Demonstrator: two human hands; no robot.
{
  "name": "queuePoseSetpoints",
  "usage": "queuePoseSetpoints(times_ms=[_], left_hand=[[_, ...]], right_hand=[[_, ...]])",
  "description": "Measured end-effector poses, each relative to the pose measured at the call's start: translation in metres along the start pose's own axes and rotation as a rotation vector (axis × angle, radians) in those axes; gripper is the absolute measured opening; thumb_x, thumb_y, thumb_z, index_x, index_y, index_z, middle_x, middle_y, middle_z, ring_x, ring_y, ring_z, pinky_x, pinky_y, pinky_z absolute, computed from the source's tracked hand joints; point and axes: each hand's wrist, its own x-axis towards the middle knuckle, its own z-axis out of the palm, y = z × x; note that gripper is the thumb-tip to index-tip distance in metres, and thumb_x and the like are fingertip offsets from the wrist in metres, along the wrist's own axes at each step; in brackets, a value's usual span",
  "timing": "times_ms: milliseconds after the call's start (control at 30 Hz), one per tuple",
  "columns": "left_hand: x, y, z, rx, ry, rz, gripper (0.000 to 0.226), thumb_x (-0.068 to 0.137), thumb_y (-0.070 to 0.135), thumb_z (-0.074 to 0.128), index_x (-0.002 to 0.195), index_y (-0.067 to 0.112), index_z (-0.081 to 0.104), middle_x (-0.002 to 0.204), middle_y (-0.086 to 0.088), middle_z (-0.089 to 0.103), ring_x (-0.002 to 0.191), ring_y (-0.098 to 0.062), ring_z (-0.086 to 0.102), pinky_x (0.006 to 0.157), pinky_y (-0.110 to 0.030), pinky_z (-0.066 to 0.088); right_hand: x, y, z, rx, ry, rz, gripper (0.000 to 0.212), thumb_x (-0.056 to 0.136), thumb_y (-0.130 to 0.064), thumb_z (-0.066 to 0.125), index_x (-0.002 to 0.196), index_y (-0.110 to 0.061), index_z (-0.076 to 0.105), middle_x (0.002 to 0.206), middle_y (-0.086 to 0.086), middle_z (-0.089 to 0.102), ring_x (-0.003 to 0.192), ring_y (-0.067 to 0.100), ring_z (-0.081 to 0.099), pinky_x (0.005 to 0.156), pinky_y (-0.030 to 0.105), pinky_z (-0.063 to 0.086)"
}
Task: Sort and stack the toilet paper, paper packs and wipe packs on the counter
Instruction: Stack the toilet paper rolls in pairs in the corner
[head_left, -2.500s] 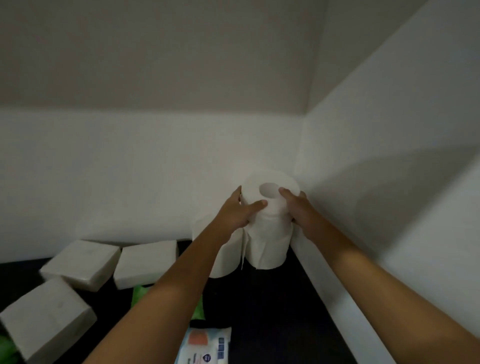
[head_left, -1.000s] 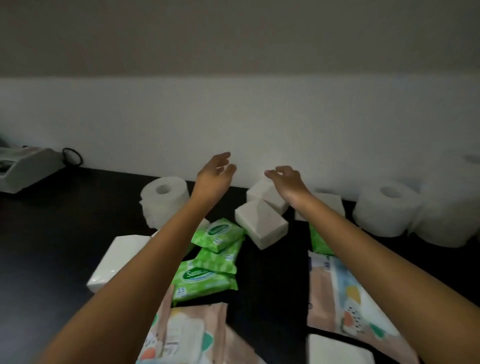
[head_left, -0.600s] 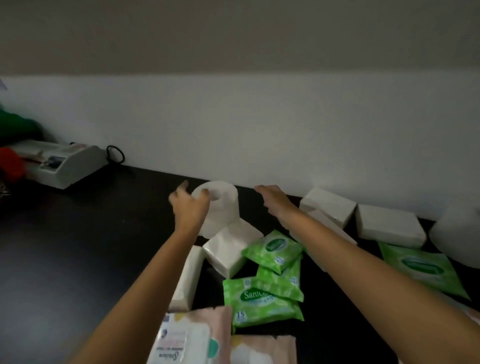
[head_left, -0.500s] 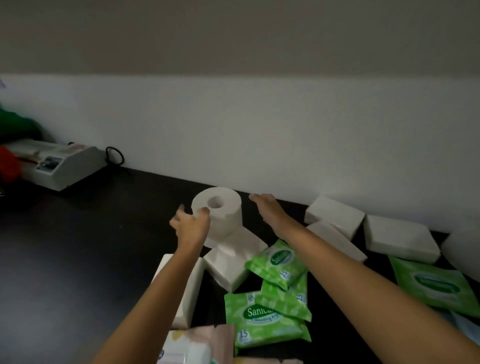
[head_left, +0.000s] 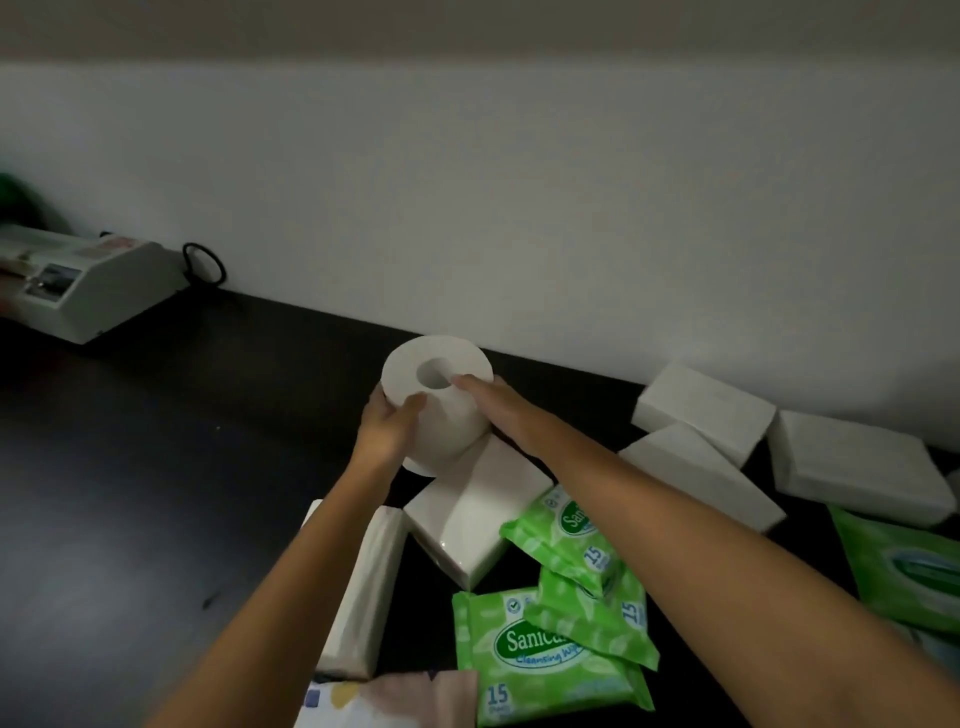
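A white toilet paper roll (head_left: 447, 431) stands upright near the back of the dark counter (head_left: 130, 493), its hole facing up. My left hand (head_left: 387, 431) grips its left side, thumb on the top rim. My right hand (head_left: 488, 402) holds its right side, fingertips at the hole. White paper packs lie around it: one (head_left: 467, 525) just in front, one (head_left: 363, 592) under my left forearm, others (head_left: 701, 410) at the right by the wall. Small green wipe packs (head_left: 550, 654) are piled in front.
A grey-white machine (head_left: 78, 283) with a black cable (head_left: 205, 262) sits at the far left against the white wall. A larger green wipe pack (head_left: 904, 571) lies at the right edge. A pastel printed pack (head_left: 395, 701) shows at the bottom.
My view swung left from the corner stack of rolls. Both hands reached to the lone roll and closed on its two sides.
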Motion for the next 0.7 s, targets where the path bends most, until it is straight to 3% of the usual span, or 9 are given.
queuePoseSetpoints(times_ms=[133, 333, 500, 600, 700], left_hand=[[-0.012, 0.017, 0.009, -0.011, 0.006, 0.137, 0.051, 0.093, 0.018, 0.050, 0.141, 0.016, 0.032, 0.131, -0.008, 0.049, 0.117, -0.021, 0.048, 0.090, -0.031, 0.038], [-0.051, 0.071, 0.046, -0.018, -0.022, 0.402, 0.050, 0.093, 0.014, 0.049, 0.140, 0.018, 0.033, 0.117, 0.004, 0.045, 0.107, -0.011, 0.044, 0.087, -0.026, 0.036], [-0.095, 0.103, 0.114, -0.052, -0.192, 0.561, 0.050, 0.089, 0.014, 0.053, 0.136, 0.019, 0.038, 0.131, -0.004, 0.050, 0.112, -0.014, 0.049, 0.089, -0.025, 0.040], [-0.126, 0.109, 0.169, -0.111, -0.344, 0.563, 0.048, 0.084, 0.012, 0.058, 0.131, 0.016, 0.045, 0.128, -0.003, 0.057, 0.112, -0.015, 0.055, 0.090, -0.022, 0.046], [-0.164, 0.110, 0.230, -0.166, -0.490, 0.536, 0.045, 0.078, 0.011, 0.062, 0.122, 0.014, 0.052, 0.121, -0.005, 0.062, 0.111, -0.019, 0.059, 0.093, -0.028, 0.049]], right_hand=[[-0.013, -0.010, -0.010, 0.020, 0.005, -0.059, 0.069, 0.091, -0.038, 0.050, 0.148, -0.011, 0.022, 0.143, 0.011, 0.042, 0.130, 0.027, 0.042, 0.105, 0.037, 0.036], [-0.067, -0.038, -0.055, 0.070, 0.142, -0.213, 0.082, 0.090, -0.041, 0.052, 0.151, -0.016, 0.004, 0.152, 0.010, 0.031, 0.135, 0.028, 0.036, 0.108, 0.036, 0.031], [-0.130, -0.042, -0.136, 0.105, 0.369, -0.310, 0.078, 0.092, -0.037, 0.051, 0.150, -0.012, 0.005, 0.149, 0.012, 0.034, 0.131, 0.029, 0.041, 0.101, 0.033, 0.037], [-0.167, -0.025, -0.194, 0.106, 0.507, -0.312, 0.077, 0.088, -0.036, 0.055, 0.148, -0.009, 0.014, 0.145, 0.011, 0.041, 0.125, 0.028, 0.049, 0.096, 0.033, 0.044], [-0.212, 0.002, -0.256, 0.105, 0.641, -0.294, 0.072, 0.088, -0.035, 0.057, 0.144, -0.007, 0.022, 0.139, 0.010, 0.048, 0.121, 0.026, 0.052, 0.096, 0.033, 0.045]])
